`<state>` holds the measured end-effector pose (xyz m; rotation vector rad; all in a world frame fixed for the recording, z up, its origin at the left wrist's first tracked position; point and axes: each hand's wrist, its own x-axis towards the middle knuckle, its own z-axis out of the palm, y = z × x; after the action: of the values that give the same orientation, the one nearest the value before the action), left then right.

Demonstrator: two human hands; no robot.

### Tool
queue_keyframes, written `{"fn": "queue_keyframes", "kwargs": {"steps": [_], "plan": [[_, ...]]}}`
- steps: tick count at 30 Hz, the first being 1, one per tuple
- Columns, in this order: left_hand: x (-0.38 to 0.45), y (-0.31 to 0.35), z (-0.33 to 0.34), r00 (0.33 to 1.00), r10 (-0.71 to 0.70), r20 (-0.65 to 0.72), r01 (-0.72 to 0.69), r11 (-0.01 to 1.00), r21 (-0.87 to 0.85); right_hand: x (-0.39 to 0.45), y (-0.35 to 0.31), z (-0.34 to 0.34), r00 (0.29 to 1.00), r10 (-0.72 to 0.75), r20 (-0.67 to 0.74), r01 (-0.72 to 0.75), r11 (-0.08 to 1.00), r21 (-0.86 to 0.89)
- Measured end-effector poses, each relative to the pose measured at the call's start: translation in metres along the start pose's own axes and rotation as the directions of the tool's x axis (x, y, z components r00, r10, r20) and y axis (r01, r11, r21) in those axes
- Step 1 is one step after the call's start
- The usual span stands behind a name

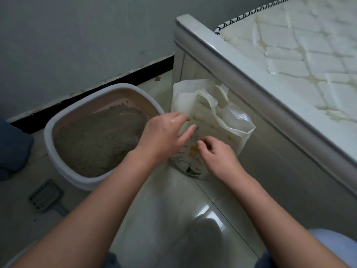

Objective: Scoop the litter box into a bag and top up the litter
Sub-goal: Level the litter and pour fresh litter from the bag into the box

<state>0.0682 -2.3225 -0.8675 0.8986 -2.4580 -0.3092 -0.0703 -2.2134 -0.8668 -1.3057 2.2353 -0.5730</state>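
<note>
A white litter bag (229, 122) with yellow print and a carry handle stands upright on the tiled floor against the bed frame. My left hand (164, 136) lies against its front face with fingers straight. My right hand (216, 157) touches the bag lower down, fingers curled against the printed panel. Left of the bag sits the round white litter box (58, 124), pinkish inside and holding grey litter (100, 140). A grey slotted scoop (45, 197) lies on the floor in front of the box.
A bed frame (251, 89) with a bare quilted mattress (309, 55) fills the right side. A grey wall with a black skirting board (96, 89) runs behind the box. Something dark blue (13, 147) sits at the left edge.
</note>
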Motion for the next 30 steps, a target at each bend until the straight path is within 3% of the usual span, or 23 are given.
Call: {"fn": "queue_keyframes", "kwargs": {"steps": [4, 10, 17, 21, 23, 30], "plan": [[0.016, 0.017, 0.012, 0.997, 0.077, -0.021, -0.078, 0.996, -0.046, 0.002, 0.018, -0.002, 0.997, 0.06, -0.05, -0.061, 0.998, -0.014], [0.03, 0.036, 0.02, 0.967, 0.222, -0.121, -0.229, 0.972, -0.051, -0.011, 0.061, -0.002, 0.974, 0.224, -0.016, -0.225, 0.972, -0.067], [0.036, 0.063, 0.042, 0.932, 0.355, 0.08, -0.358, 0.934, 0.024, -0.012, 0.086, -0.013, 0.904, 0.424, -0.047, -0.426, 0.891, -0.159], [0.041, 0.074, 0.042, 0.939, 0.325, 0.113, -0.331, 0.943, 0.034, -0.015, 0.085, -0.018, 0.93, 0.348, -0.116, -0.342, 0.937, 0.072], [0.044, 0.077, 0.04, 0.943, 0.306, 0.128, -0.316, 0.947, 0.061, -0.016, 0.087, -0.019, 0.946, 0.291, -0.145, -0.28, 0.956, 0.093], [0.042, 0.06, 0.023, 0.947, 0.239, 0.213, -0.282, 0.938, 0.202, -0.023, 0.074, -0.014, 0.98, 0.008, -0.197, -0.034, 0.991, -0.127]]}}
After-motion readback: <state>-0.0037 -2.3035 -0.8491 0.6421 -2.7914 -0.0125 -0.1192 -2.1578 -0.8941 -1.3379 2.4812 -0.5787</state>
